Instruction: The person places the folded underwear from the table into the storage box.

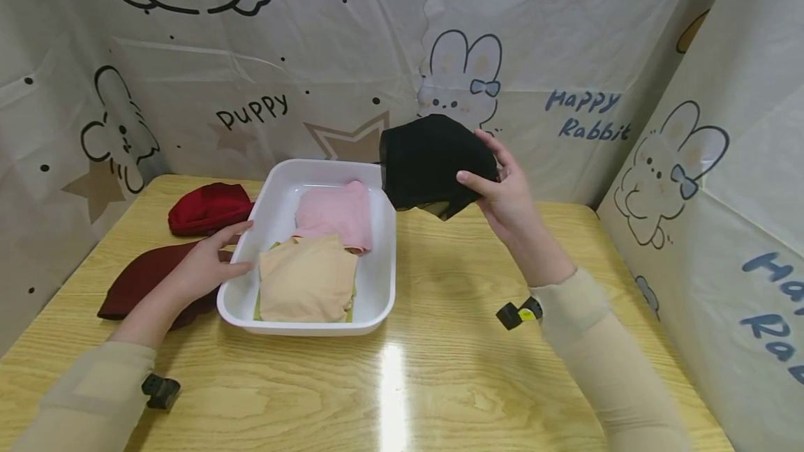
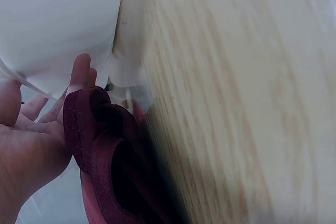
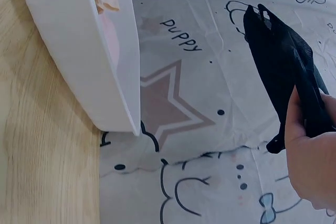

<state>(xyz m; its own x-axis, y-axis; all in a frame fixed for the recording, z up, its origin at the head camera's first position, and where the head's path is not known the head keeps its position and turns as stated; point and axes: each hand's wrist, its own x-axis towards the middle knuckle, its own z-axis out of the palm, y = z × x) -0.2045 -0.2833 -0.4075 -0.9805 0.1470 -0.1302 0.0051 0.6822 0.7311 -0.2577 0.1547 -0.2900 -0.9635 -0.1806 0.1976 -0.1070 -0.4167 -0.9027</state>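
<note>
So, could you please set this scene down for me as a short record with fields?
Right hand: grips a black fabric item, lifted above the table
Left hand: touches the left rim of the tray
Tray: white, on the table
Tray contents: pink cloth; beige cloth, green fabric beneath
Left of tray: red fabric item; maroon fabric item
Backdrop: printed with animals, stars, lettering
</note>
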